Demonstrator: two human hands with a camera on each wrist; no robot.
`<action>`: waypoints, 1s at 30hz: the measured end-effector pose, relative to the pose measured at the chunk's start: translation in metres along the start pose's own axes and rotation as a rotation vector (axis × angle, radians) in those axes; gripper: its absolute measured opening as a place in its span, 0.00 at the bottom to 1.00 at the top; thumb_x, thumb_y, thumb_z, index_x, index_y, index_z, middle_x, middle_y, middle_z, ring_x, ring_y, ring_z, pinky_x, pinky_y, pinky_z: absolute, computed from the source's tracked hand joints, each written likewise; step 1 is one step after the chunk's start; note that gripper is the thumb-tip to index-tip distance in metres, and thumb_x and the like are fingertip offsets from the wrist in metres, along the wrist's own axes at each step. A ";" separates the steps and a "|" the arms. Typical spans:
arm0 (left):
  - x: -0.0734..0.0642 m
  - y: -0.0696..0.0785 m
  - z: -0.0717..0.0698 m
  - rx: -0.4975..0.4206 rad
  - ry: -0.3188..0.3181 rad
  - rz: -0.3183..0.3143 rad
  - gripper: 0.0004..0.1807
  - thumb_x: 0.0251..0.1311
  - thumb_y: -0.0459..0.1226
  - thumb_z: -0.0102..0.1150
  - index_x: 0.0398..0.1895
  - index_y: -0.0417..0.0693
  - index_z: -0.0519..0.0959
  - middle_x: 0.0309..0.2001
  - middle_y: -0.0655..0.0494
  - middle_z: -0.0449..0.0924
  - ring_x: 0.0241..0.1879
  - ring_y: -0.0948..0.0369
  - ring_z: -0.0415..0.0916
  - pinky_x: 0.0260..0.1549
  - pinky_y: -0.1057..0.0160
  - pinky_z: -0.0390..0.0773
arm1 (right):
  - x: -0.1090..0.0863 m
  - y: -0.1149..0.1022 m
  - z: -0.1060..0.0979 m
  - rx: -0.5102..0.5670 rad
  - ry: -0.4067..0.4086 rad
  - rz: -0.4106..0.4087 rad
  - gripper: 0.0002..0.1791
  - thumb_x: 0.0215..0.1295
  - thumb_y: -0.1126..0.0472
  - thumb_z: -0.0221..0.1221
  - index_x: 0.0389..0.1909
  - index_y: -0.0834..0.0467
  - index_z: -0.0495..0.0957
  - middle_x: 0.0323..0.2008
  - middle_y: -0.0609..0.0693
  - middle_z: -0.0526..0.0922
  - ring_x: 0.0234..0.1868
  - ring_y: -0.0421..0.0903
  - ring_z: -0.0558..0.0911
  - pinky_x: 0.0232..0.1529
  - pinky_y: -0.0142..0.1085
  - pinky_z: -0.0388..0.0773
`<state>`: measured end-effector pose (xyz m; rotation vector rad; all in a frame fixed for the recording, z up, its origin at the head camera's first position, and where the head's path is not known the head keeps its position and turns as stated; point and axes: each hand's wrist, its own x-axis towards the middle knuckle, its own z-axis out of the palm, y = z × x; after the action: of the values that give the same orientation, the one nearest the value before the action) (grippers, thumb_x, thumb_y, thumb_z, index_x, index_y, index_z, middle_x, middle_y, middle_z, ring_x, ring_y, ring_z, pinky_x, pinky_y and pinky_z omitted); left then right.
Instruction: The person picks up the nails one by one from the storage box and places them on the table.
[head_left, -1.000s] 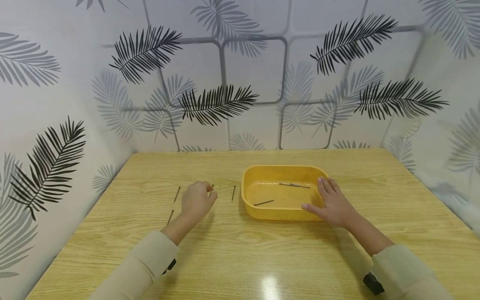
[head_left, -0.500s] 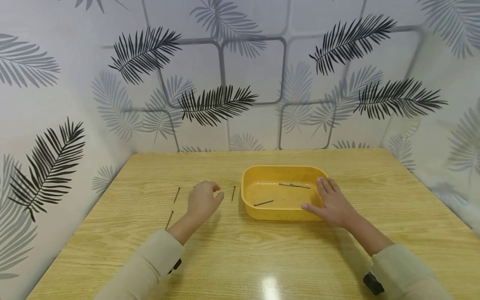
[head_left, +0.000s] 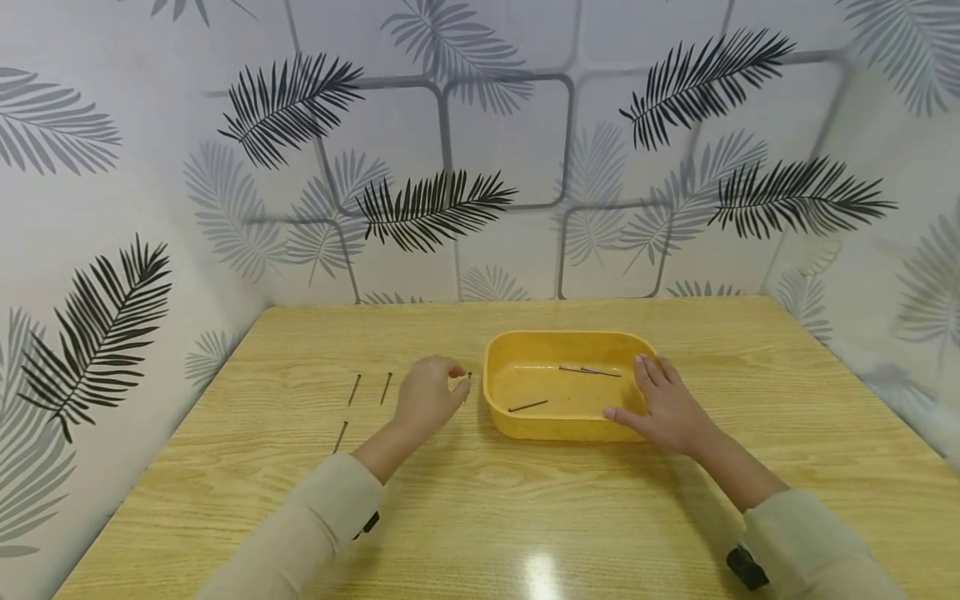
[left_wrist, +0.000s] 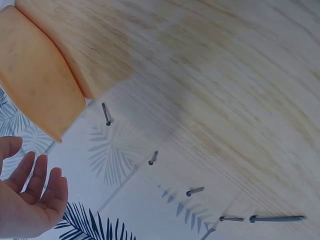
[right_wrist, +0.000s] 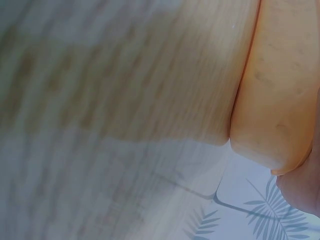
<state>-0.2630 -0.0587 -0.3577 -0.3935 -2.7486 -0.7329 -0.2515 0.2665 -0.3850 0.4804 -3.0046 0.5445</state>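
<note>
My left hand (head_left: 431, 396) hovers over the table left of the yellow tray (head_left: 562, 429), its thumb and fingers loosely bent and apart. In the left wrist view nothing lies between the fingers of that hand (left_wrist: 35, 200). Its fingertips overlap a nail (head_left: 469, 376) beside the tray in the head view. More nails lie on the wood: one nail (head_left: 386, 388) behind the hand, another nail (head_left: 354, 389) further left, and a nail (head_left: 340, 437) by the sleeve. My right hand (head_left: 671, 408) rests on the tray's right front corner, fingers extended over the rim and thumb at the front edge.
Inside the tray lie a nail (head_left: 528, 406) at the front left and two overlapping nails (head_left: 590, 371) towards the back. The wooden table (head_left: 480, 517) ends at a leaf-patterned wall (head_left: 510, 250). Several nails, including one nail (left_wrist: 277, 218), form a row in the left wrist view.
My left hand has moved right along the row of nails towards the tray, uncovering a nail behind it. The right hand and the tray have stayed in place.
</note>
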 end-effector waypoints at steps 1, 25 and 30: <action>0.001 0.002 0.001 -0.004 -0.005 0.008 0.11 0.59 0.38 0.58 0.40 0.41 0.81 0.41 0.48 0.82 0.44 0.52 0.78 0.41 0.57 0.80 | 0.000 0.000 0.000 -0.001 -0.004 0.003 0.54 0.61 0.36 0.50 0.68 0.75 0.43 0.69 0.72 0.43 0.70 0.70 0.41 0.66 0.63 0.42; 0.023 0.044 0.024 -0.041 -0.195 0.105 0.13 0.59 0.36 0.59 0.45 0.38 0.80 0.45 0.47 0.81 0.47 0.52 0.77 0.46 0.58 0.78 | 0.001 0.000 0.000 -0.008 0.005 -0.001 0.53 0.61 0.36 0.50 0.67 0.75 0.44 0.69 0.72 0.45 0.70 0.70 0.42 0.66 0.63 0.43; 0.032 0.051 0.031 -0.001 -0.270 0.124 0.12 0.59 0.36 0.58 0.45 0.39 0.80 0.45 0.48 0.81 0.47 0.54 0.78 0.46 0.59 0.78 | 0.001 0.002 0.001 -0.004 -0.001 0.002 0.53 0.61 0.36 0.50 0.67 0.75 0.44 0.69 0.73 0.44 0.70 0.70 0.41 0.66 0.63 0.43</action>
<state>-0.2820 0.0063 -0.3507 -0.7039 -2.9377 -0.6944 -0.2535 0.2677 -0.3869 0.4772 -3.0066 0.5387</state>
